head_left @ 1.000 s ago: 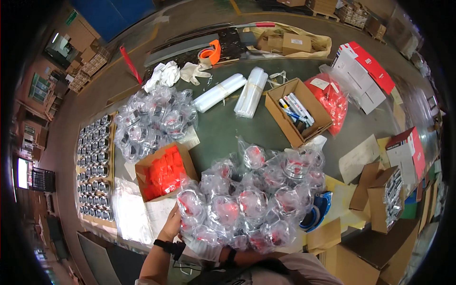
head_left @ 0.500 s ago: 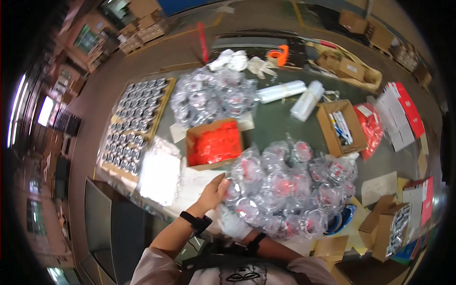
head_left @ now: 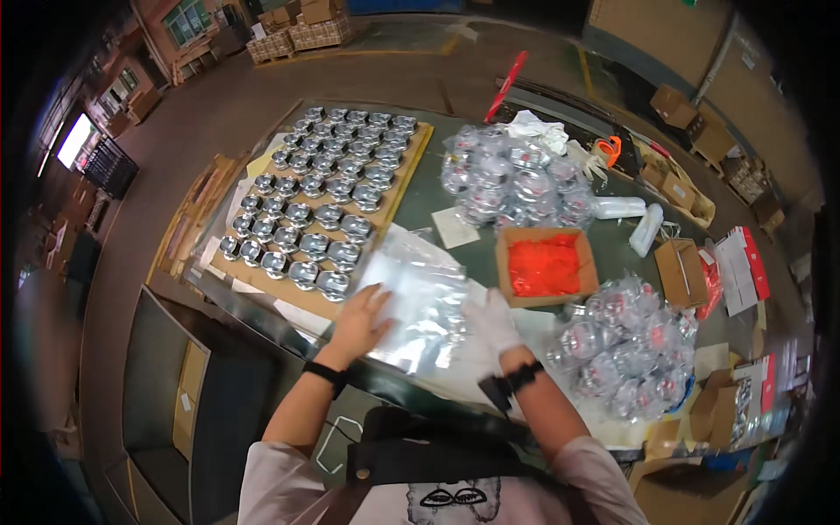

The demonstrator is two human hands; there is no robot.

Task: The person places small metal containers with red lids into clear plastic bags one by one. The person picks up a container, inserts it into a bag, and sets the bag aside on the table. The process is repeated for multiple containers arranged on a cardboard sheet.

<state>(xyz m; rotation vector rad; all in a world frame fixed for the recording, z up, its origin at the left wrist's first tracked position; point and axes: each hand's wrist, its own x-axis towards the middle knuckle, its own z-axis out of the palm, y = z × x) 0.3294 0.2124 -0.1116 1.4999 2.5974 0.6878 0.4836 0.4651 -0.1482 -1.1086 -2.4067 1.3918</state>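
Note:
My bare left hand (head_left: 360, 318) lies flat on a stack of clear plastic bags (head_left: 418, 297) at the near edge of the green table. My right hand (head_left: 492, 319), in a white glove, rests on the right side of the same stack, fingers spread. Just beyond my left hand, several shiny metal parts (head_left: 325, 194) stand in rows on a wooden board (head_left: 404, 179). A heap of bagged metal parts (head_left: 623, 343) lies to the right of my right hand.
An open cardboard box of orange-red pieces (head_left: 544, 264) sits behind the bags. A second heap of bagged parts (head_left: 514, 182) lies further back, with white rolls (head_left: 646, 227), small cartons (head_left: 681, 269) and red-and-white boxes (head_left: 742, 269) at the right.
My view has swung left from the bagged heap to the board of metal parts. Both hands left the heap and now lie on the stack of clear bags.

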